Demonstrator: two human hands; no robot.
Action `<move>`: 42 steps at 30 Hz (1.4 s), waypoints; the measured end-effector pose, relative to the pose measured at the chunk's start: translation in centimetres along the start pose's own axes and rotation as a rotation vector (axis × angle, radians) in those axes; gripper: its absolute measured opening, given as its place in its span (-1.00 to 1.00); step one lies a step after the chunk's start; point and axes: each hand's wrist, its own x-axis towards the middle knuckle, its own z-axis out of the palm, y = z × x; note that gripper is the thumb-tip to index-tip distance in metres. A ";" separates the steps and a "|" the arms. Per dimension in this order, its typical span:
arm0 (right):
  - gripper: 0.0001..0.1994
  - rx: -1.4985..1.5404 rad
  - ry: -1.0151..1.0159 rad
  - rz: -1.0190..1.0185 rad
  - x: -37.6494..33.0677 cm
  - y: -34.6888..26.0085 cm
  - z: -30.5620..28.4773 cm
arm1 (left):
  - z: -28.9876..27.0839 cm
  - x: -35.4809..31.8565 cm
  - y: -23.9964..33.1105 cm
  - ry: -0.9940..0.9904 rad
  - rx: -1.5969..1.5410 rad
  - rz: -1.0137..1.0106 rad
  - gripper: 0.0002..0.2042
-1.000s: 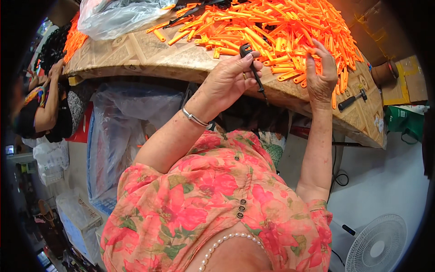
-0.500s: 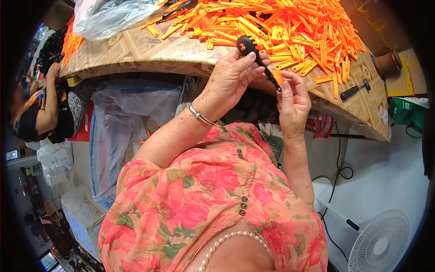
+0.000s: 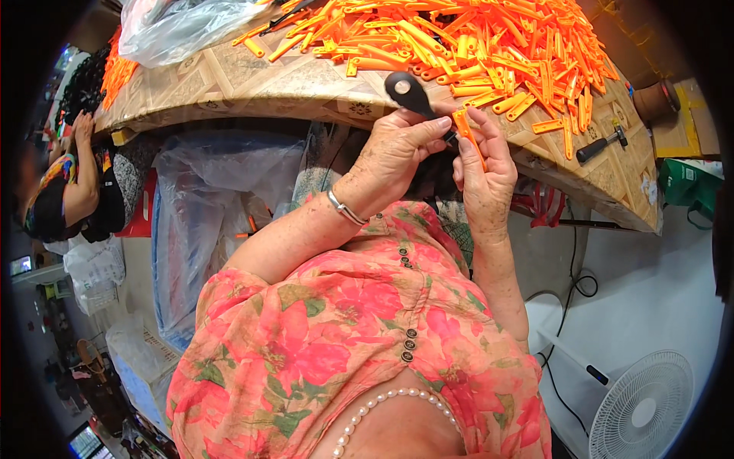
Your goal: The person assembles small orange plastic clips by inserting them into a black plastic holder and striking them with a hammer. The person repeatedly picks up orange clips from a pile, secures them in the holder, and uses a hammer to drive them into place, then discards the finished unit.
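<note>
My left hand [image 3: 401,149] is closed around the narrow end of a black ratchet-shaped part [image 3: 411,93], whose wide round head points up and away, with a pale disc in it. An orange plastic handle piece [image 3: 468,136] stands upright, pinched in the fingers of my right hand [image 3: 488,164]. The two hands are close together in front of the table edge, and my left fingers hide most of the black part's shank. Whether the two parts touch I cannot tell. Beyond them lies a big heap of similar orange handle pieces [image 3: 489,46].
On the table [image 3: 229,76] lie a clear plastic bag [image 3: 180,34] and, at right, a small black-handled hammer [image 3: 602,145]. A brown spool [image 3: 656,105] stands past the corner. A white fan [image 3: 644,413] is at lower right. Another person's arm [image 3: 82,176] reaches to the table's left end.
The black part has turned over, its smooth head now up and further left. My right hand has raised the orange piece upright, close to my left fingers.
</note>
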 end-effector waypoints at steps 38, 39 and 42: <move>-0.87 -0.312 0.025 -0.191 0.1 1.3 -1.8 | 0.4 -1.4 0.4 -0.087 0.132 0.129 -0.80; -0.88 -0.306 0.021 -0.179 0.1 1.3 -1.9 | 0.4 -1.4 0.4 -0.090 0.161 0.139 -0.80; -0.89 -0.270 0.001 -0.149 -0.1 1.1 -1.9 | 0.3 -1.3 0.4 -0.105 0.172 0.146 -0.80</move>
